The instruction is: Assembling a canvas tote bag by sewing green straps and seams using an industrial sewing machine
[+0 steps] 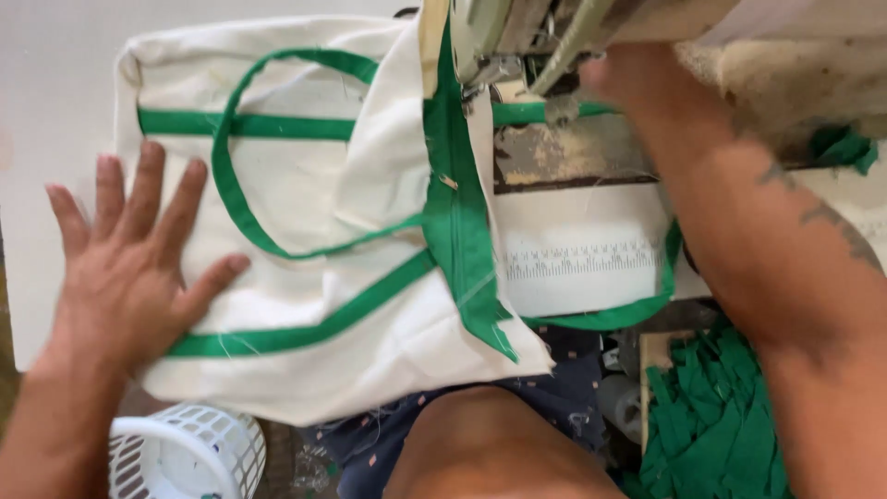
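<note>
Now your left hand [129,263] lies flat and open on the cream canvas tote bag [305,222], palm down, fingers spread and pointing toward twelve o'clock, the thumb angled out toward three. Its wrist and forearm run back to seven o'clock, off the lower left corner. The hand presses the bag's left half, just beside the looped green handle [242,208], which curves from eleven o'clock down to the bag's centre.

The bag itself spreads over the pale work table [55,83], its green-trimmed open edge [462,222] folded up and running from twelve o'clock to five, right under the head of the sewing machine [517,37].

Your right arm [758,249] comes in from four o'clock, the forearm stretched long and straight toward one o'clock. The right hand [614,79] reaches the needle area, touching the machine near a green strap; it is blurred and partly hidden, so you cannot tell whether its fingers are closed on anything.

At seven o'clock, below the table edge, stands a white plastic basket [189,453]. At five o'clock lies a heap of green fabric strips [716,425].
</note>
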